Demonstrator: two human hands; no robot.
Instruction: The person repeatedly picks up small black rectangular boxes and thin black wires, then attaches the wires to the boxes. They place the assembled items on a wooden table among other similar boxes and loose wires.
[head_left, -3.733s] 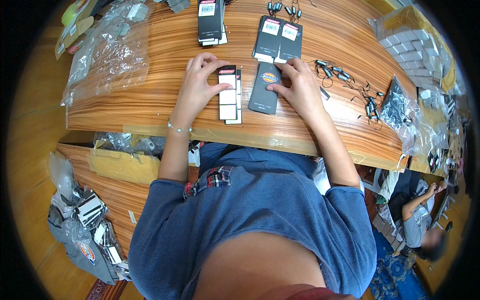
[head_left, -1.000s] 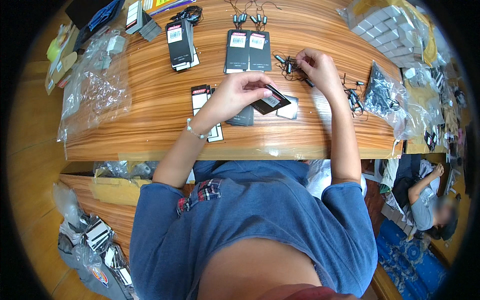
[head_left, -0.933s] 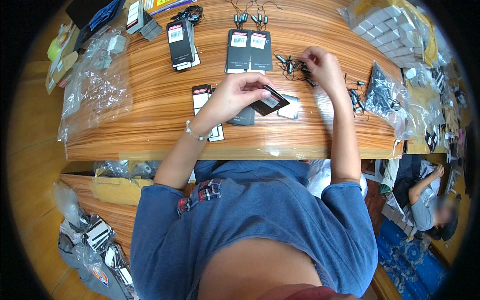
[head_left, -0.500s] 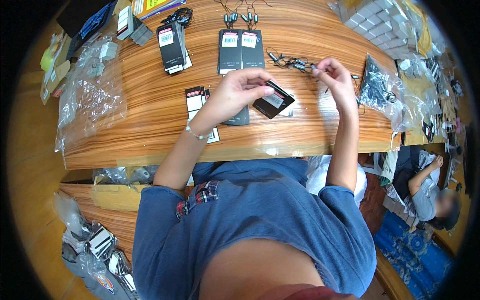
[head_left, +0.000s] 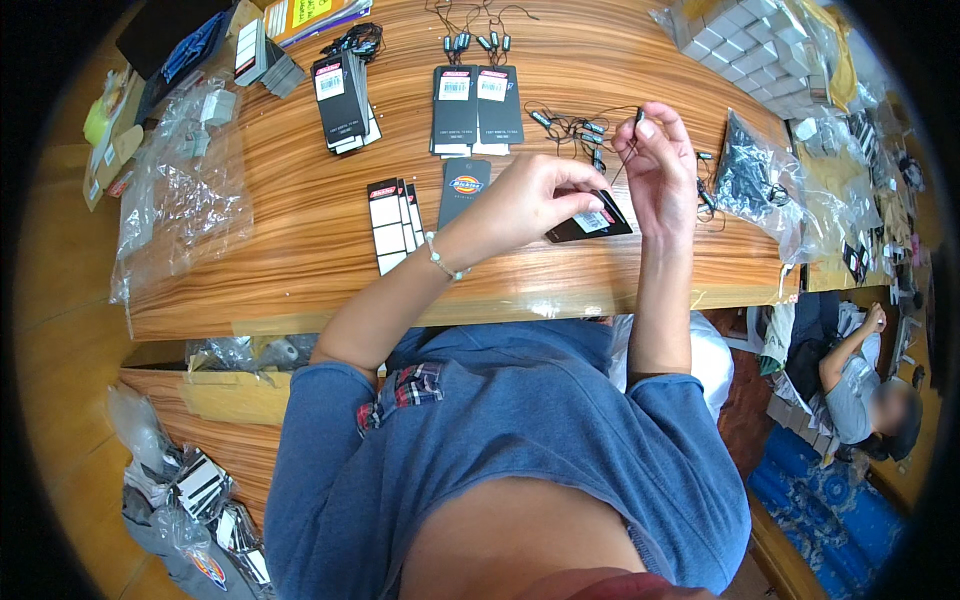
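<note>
Holding a dark tag (head_left: 597, 221) aslant above the near right part of the bench (head_left: 300, 225), the left hand (head_left: 540, 200) has its thumb and fingers pinched together on the tag's upper edge, and a white label shows on the tag's face. From the tag's top a black cord (head_left: 626, 157) runs up toward one o'clock to the right hand (head_left: 662, 175), whose thumb and forefinger are closed on it near its dark end piece. Whether the cord passes through the tag cannot be told, as the left fingertips cover that spot.

Reckoned from the held tag, a tangle of loose cords (head_left: 592, 130) lies at twelve o'clock, near both hands. Just past nine o'clock is a grey tag (head_left: 460, 190) with a coloured emblem, partly covered by the left hand; beyond it lie overlapping black strips (head_left: 385, 215) with white panels. Between ten and eleven, two labelled tags (head_left: 476, 110) lie side by side, with corded pieces above them. A taller stack of tags (head_left: 340, 100) stands at ten, farther off.

A clear bag (head_left: 755, 165) with dark contents sits between two and three, and packed white boxes (head_left: 740, 50) between one and two. Well apart, at four, is a seated co-worker (head_left: 850, 385).
</note>
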